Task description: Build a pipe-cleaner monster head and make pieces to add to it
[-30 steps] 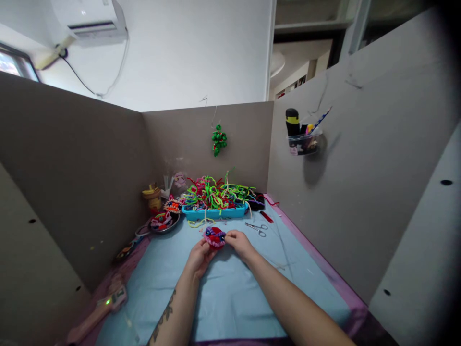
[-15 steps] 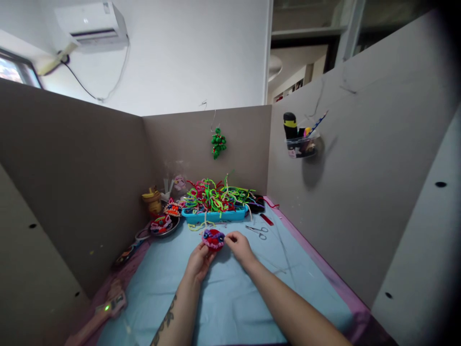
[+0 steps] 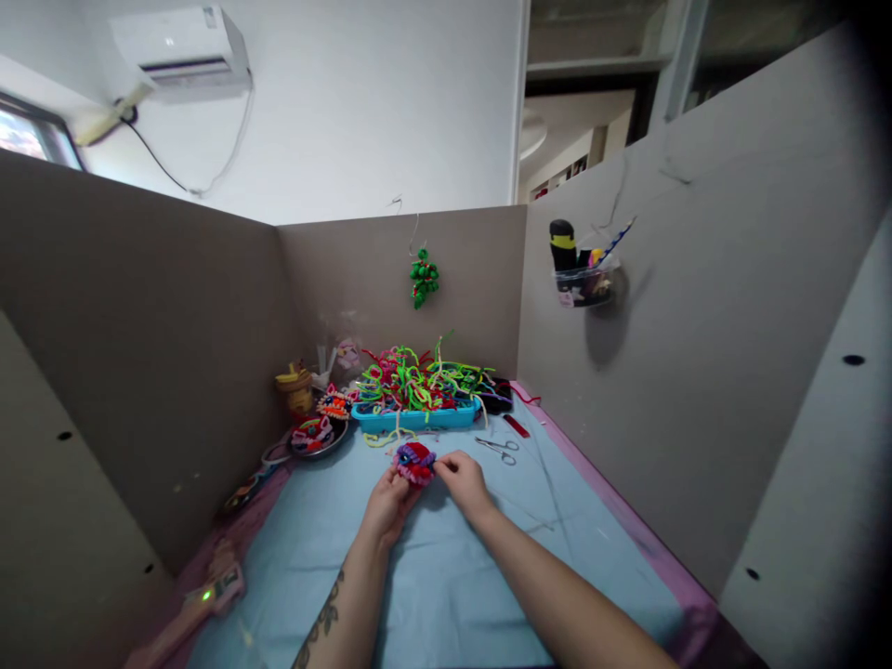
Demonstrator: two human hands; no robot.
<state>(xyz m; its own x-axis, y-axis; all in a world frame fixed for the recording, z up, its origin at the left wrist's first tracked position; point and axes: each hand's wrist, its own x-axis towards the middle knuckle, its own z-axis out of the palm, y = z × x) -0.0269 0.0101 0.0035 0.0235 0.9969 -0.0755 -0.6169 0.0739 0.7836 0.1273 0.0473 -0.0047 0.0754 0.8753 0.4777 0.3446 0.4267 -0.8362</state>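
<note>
Above the middle of the blue cloth, a small round pipe-cleaner craft [image 3: 416,464] in red, purple and pink is held between my two hands. A dark bead-like eye shows on its left side. Closed around its lower left is my left hand [image 3: 387,502], thumb in front and the other fingers partly hidden beneath. My right hand [image 3: 461,476] pinches at the craft's right edge; the spot between its fingertips is too small to make out in detail. Metal scissors [image 3: 498,450] lie on the cloth beyond my right hand.
Behind the craft stands a blue tray [image 3: 418,418] heaped with colourful pipe cleaners [image 3: 422,379]. A bowl [image 3: 321,448] of finished pieces is at the left, a red strip [image 3: 517,426] at the right. Grey partitions [image 3: 397,316] enclose the table on three sides.
The craft has been turned in my hands: two eyes and a purple band faced me before, now more red shows on top. Both hands stay nearly in place.
</note>
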